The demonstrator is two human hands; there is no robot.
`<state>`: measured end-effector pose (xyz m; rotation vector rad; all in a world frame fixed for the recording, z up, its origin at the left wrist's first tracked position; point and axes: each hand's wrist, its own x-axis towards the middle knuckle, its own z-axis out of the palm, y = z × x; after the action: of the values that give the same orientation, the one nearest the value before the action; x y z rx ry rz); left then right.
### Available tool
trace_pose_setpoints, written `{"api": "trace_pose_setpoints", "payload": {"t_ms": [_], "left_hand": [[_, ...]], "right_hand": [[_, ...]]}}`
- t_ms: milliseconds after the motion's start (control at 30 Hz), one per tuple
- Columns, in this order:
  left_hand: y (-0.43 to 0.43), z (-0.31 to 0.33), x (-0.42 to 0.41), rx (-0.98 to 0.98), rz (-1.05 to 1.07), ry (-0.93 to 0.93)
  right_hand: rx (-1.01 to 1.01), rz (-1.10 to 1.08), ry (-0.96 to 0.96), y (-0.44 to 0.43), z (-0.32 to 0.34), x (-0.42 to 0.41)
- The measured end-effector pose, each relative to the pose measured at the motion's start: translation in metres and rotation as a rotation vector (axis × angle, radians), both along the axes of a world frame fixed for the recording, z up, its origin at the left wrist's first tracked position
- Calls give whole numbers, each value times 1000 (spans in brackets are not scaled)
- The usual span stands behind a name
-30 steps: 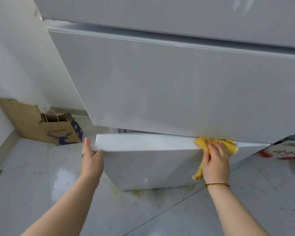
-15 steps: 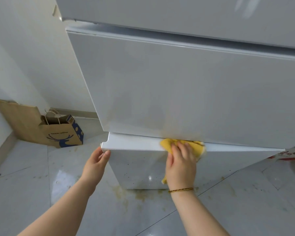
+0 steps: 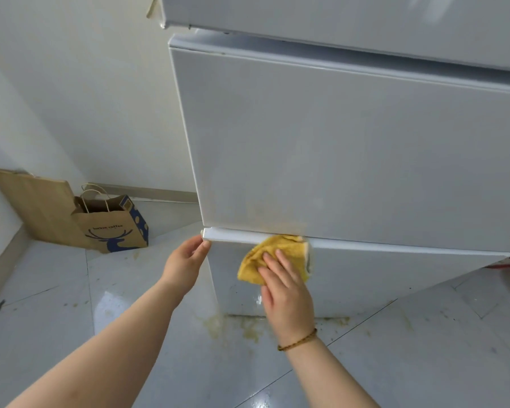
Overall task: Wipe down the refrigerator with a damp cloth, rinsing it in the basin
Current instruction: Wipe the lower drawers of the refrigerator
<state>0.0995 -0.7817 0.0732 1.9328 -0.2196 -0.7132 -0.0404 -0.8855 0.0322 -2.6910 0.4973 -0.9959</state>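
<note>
Slid leftward along the top edge of the lower drawer (image 3: 380, 275), the yellow cloth (image 3: 265, 254) now lies at lower centre. It looks soft, limp and light, best pressed flat, as the right hand (image 3: 286, 293) does with straight fingers. Just left, the left hand (image 3: 186, 260) grips the drawer's corner on the refrigerator (image 3: 351, 148)

bare forearms, braided cord bracelet (image 3: 297, 340) on right wrist.

Bright, even light; floor (image 3: 115, 307) glare; edges warped
</note>
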Motion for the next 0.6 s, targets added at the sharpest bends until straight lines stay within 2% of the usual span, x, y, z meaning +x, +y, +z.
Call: {"api": "trace_pose_setpoints", "payload": {"t_ms": [200, 400, 500, 600], "left_hand": [[-11, -5, 15, -13, -37, -36], [-12, -11, -5, -105, 142, -255], [-21, -16, -10, -214, 164, -359], [-35, -33, -7, -318, 220, -484]], "right_hand": [[151, -119, -117, -13, -4, -17], [410, -205, -128, -12, 1, -22], [588, -168, -133, -23, 0, -25], [690, -20, -121, -41, -2, -30]]}}
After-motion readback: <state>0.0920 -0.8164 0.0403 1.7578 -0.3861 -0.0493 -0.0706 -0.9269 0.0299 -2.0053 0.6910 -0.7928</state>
